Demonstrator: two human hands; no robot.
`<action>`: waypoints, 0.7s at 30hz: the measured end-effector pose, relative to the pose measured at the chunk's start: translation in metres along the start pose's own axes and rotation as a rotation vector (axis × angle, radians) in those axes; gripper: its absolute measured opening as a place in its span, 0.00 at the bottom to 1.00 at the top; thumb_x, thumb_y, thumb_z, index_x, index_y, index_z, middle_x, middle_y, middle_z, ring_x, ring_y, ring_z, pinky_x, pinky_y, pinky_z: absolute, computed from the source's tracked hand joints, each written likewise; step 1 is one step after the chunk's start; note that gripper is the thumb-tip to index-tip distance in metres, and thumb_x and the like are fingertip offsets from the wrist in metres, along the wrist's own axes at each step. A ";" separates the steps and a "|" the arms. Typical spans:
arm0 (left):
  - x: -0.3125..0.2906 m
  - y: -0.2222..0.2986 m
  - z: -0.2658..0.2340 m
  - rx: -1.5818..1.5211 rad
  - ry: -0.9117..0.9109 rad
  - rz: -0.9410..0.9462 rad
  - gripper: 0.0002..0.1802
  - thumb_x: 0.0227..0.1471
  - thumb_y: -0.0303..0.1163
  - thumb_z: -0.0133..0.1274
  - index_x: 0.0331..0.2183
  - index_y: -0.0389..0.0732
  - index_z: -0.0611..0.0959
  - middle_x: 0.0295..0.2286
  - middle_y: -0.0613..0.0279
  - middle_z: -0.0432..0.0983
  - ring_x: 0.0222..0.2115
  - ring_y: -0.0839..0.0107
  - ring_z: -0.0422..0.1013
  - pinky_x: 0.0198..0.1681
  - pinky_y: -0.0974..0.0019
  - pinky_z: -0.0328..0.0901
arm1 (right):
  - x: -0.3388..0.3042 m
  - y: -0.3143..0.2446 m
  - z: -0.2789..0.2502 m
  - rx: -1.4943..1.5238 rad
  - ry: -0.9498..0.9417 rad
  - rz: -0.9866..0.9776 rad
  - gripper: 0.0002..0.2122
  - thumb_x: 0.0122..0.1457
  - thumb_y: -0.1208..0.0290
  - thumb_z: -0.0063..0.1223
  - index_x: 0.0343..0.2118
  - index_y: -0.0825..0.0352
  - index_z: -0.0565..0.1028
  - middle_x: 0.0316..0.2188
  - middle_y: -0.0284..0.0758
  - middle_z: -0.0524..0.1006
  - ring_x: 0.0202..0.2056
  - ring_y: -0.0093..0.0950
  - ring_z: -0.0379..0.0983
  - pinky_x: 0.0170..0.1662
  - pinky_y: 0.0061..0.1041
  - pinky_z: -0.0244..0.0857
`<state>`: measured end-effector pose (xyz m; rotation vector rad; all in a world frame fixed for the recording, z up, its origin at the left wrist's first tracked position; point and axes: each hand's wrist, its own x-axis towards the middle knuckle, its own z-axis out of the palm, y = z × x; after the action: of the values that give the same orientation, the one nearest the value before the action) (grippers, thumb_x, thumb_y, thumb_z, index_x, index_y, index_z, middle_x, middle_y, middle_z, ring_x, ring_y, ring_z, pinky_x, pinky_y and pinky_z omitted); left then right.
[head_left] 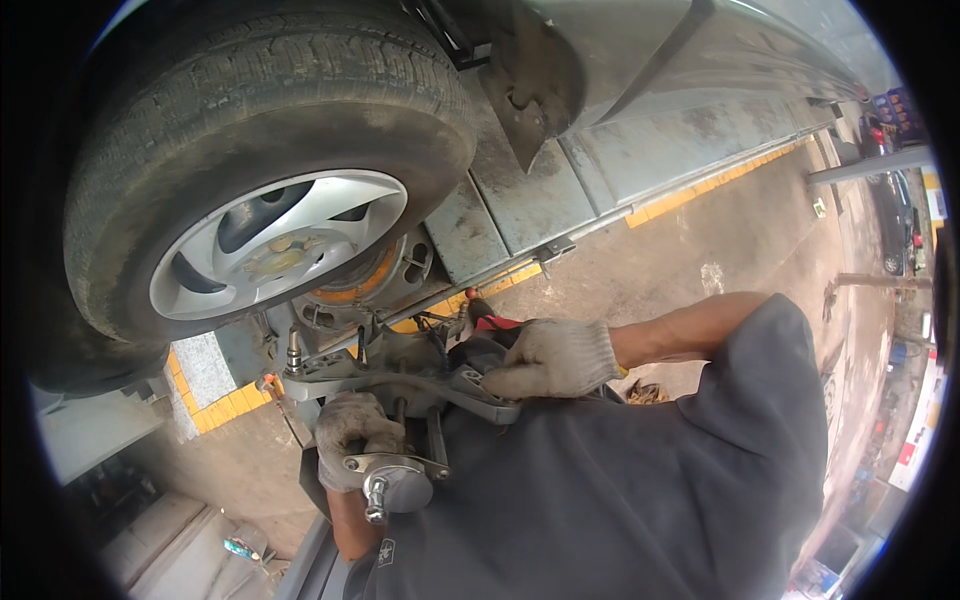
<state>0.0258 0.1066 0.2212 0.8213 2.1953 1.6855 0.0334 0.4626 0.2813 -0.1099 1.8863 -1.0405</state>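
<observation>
So both hands are in fuzzy, off-white knit gloves, pretty grubby ones. The right hand (pixel 555 362) has its fingers folded down over one end of a grey metal frame (pixel 435 388), mostly closed on it. That frame runs from the right hand over to just above the left hand (pixel 352 432), and it's a chunky thing: smooth curved bar, flat arms, a few rods. The left hand is curled nearly into a fist up against its underside; can't tell what's inside the curl, the fingers hide it.

Just below the left hand there's a round, dull silver cap (pixel 410 492) with a thin flat plate (pixel 432 466) across it and a shiny stubby knob (pixel 376 497) sticking out. Something red and black (pixel 492 323) sits just past the right hand, too covered to name.

Above the left hand, big tire (pixel 430 130): dusty matte rubber, chunky tread. Its silver wheel (pixel 325 195) has smooth wide spokes. Beyond the right hand, a scuffed grey metal ramp (pixel 540 200) with yellow edging (pixel 690 190) alongside.
</observation>
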 end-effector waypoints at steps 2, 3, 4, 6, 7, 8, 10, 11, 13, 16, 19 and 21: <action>0.003 0.002 0.001 -0.027 -0.033 0.045 0.13 0.35 0.43 0.69 0.24 0.44 0.90 0.18 0.66 0.76 0.19 0.61 0.73 0.27 0.57 0.65 | -0.002 0.003 -0.003 0.045 -0.084 0.127 0.26 0.74 0.47 0.58 0.42 0.72 0.88 0.31 0.45 0.86 0.32 0.27 0.81 0.40 0.34 0.73; 0.006 0.003 0.000 -0.021 -0.058 0.063 0.14 0.35 0.43 0.70 0.24 0.44 0.90 0.18 0.65 0.76 0.19 0.61 0.73 0.27 0.57 0.64 | -0.002 0.006 -0.005 0.045 -0.104 0.096 0.28 0.73 0.43 0.57 0.44 0.70 0.88 0.33 0.46 0.86 0.35 0.30 0.82 0.42 0.34 0.74; 0.008 0.005 0.000 -0.016 -0.075 0.073 0.14 0.35 0.43 0.70 0.25 0.44 0.90 0.18 0.65 0.75 0.19 0.61 0.73 0.27 0.57 0.64 | -0.002 0.010 -0.006 0.050 -0.121 0.050 0.30 0.72 0.39 0.56 0.47 0.69 0.88 0.34 0.47 0.86 0.37 0.34 0.83 0.45 0.35 0.74; 0.009 0.010 0.001 -0.012 -0.101 0.075 0.12 0.35 0.39 0.68 0.23 0.43 0.89 0.17 0.63 0.74 0.19 0.60 0.73 0.27 0.58 0.65 | -0.002 0.020 -0.007 0.062 -0.172 -0.058 0.32 0.72 0.37 0.55 0.49 0.69 0.87 0.36 0.47 0.85 0.39 0.37 0.83 0.47 0.36 0.75; 0.011 0.012 0.001 -0.010 -0.117 0.085 0.10 0.35 0.37 0.67 0.22 0.42 0.89 0.17 0.62 0.73 0.19 0.60 0.73 0.26 0.58 0.65 | -0.001 0.026 -0.008 0.069 -0.202 -0.121 0.30 0.73 0.39 0.55 0.48 0.70 0.87 0.36 0.47 0.85 0.40 0.37 0.82 0.47 0.36 0.74; 0.012 0.014 0.001 -0.006 -0.137 0.086 0.10 0.35 0.37 0.67 0.23 0.42 0.89 0.17 0.62 0.73 0.19 0.60 0.73 0.26 0.58 0.65 | 0.001 0.031 -0.010 0.049 -0.235 -0.187 0.29 0.74 0.41 0.55 0.47 0.71 0.86 0.37 0.47 0.85 0.40 0.37 0.82 0.47 0.37 0.74; 0.013 0.017 0.002 0.002 -0.182 0.090 0.10 0.35 0.37 0.67 0.23 0.42 0.90 0.18 0.62 0.74 0.20 0.59 0.73 0.27 0.57 0.66 | 0.006 0.041 -0.010 0.028 -0.249 -0.365 0.27 0.75 0.45 0.55 0.45 0.72 0.85 0.37 0.47 0.83 0.40 0.38 0.81 0.47 0.38 0.73; 0.012 0.018 0.004 -0.005 -0.186 0.079 0.11 0.35 0.38 0.68 0.24 0.42 0.90 0.18 0.62 0.74 0.20 0.59 0.73 0.27 0.57 0.66 | 0.007 0.046 -0.010 -0.037 -0.264 -0.431 0.25 0.76 0.48 0.55 0.43 0.73 0.84 0.37 0.47 0.82 0.40 0.39 0.81 0.47 0.39 0.73; 0.011 0.020 0.005 -0.010 -0.191 0.049 0.12 0.36 0.39 0.68 0.25 0.42 0.91 0.18 0.61 0.74 0.20 0.59 0.73 0.27 0.57 0.66 | 0.009 0.053 -0.010 0.016 -0.277 -0.531 0.24 0.76 0.50 0.54 0.42 0.73 0.83 0.37 0.47 0.81 0.41 0.41 0.80 0.48 0.40 0.73; 0.007 0.022 0.007 0.037 -0.157 0.062 0.14 0.35 0.40 0.68 0.26 0.41 0.91 0.18 0.61 0.74 0.21 0.59 0.73 0.28 0.57 0.66 | 0.011 0.056 -0.012 -0.001 -0.253 -0.675 0.18 0.75 0.58 0.59 0.39 0.72 0.83 0.36 0.46 0.81 0.41 0.42 0.80 0.46 0.41 0.72; 0.006 0.020 0.009 0.008 -0.182 0.069 0.16 0.35 0.41 0.69 0.27 0.41 0.91 0.18 0.61 0.74 0.21 0.59 0.73 0.28 0.57 0.65 | 0.006 0.054 -0.015 -0.059 -0.246 -0.678 0.20 0.75 0.55 0.57 0.41 0.72 0.83 0.38 0.48 0.82 0.44 0.45 0.81 0.48 0.42 0.73; 0.005 0.020 0.010 -0.016 -0.190 0.057 0.17 0.34 0.42 0.70 0.27 0.41 0.92 0.18 0.61 0.73 0.21 0.60 0.72 0.28 0.57 0.65 | -0.001 0.049 -0.015 -0.127 -0.233 -0.554 0.23 0.75 0.49 0.54 0.42 0.71 0.84 0.39 0.50 0.83 0.45 0.46 0.82 0.50 0.43 0.73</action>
<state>0.0327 0.1206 0.2380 1.0046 2.0475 1.5771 0.0386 0.5033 0.2512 -0.8306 1.7413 -1.2045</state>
